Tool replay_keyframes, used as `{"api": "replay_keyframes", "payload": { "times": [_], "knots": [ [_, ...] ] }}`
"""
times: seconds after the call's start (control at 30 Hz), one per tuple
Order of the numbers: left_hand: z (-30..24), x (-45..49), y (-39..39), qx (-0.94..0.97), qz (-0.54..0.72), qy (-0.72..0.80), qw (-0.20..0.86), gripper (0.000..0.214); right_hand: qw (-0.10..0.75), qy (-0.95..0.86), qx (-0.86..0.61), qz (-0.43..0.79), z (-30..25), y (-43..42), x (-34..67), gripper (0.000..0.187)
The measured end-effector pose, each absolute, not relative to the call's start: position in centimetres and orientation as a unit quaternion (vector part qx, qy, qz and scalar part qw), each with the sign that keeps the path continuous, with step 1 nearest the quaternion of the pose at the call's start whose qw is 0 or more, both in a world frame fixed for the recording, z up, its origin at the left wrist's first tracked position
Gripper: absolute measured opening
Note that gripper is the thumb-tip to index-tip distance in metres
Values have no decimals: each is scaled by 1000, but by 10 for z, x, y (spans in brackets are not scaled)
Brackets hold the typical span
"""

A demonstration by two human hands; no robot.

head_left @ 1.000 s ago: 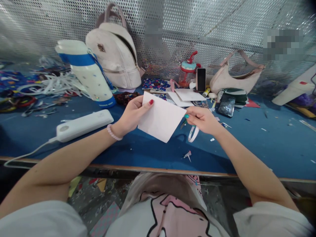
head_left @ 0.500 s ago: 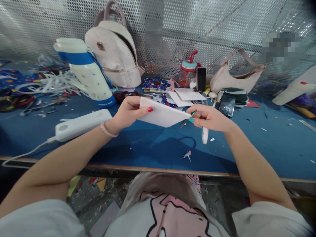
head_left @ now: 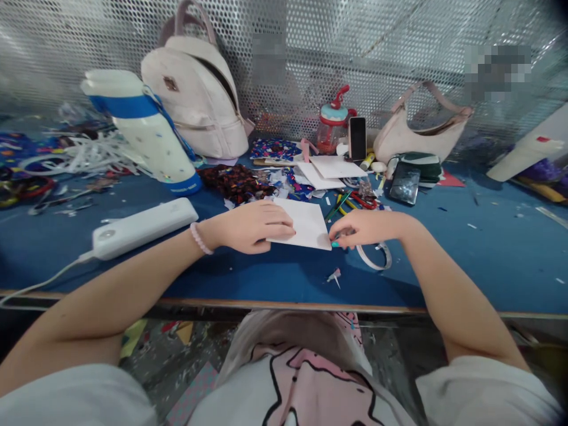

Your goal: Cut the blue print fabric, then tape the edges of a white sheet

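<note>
A white sheet of paper lies flat on the blue table in front of me. My left hand rests palm down on the sheet's left part, fingers stretched across it. My right hand pinches the sheet's near right corner with thumb and fingertips. A loop of white tape lies on the table just below my right wrist. A small paper scrap sits near the table's front edge.
A white power bank with a cable lies left. Behind stand a white-and-blue bottle, a pale backpack, a small red-capped bottle, two phones, a handbag, coloured pens and paper scraps.
Both hands lowered the white sheet from the air onto the table. My left hand now lies flat on it; my right hand still pinches its corner.
</note>
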State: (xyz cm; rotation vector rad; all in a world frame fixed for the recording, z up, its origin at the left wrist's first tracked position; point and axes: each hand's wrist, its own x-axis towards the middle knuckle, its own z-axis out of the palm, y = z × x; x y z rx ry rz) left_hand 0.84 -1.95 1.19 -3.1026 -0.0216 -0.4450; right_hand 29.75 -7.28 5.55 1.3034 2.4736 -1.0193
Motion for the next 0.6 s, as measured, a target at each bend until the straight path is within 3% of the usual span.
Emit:
{"api": "replay_keyframes", "payload": {
  "times": [0.13, 0.3, 0.5, 0.6],
  "knots": [
    [17, 8, -21, -989, -146, -3, -13, 40, 19, 872, 388, -297, 50, -71, 299, 28],
    [18, 12, -22, -987, -137, 51, -64, 39, 5, 878, 362, -313, 46, -70, 298, 32],
    [20, 10, -23, -988, -114, 56, -90, 38, -38, 902, 407, -141, 38, -55, 305, 29],
    [20, 9, -23, -991, -104, 46, -70, 40, -20, 902, 428, -48, 29, -47, 310, 27]
  ]
}}
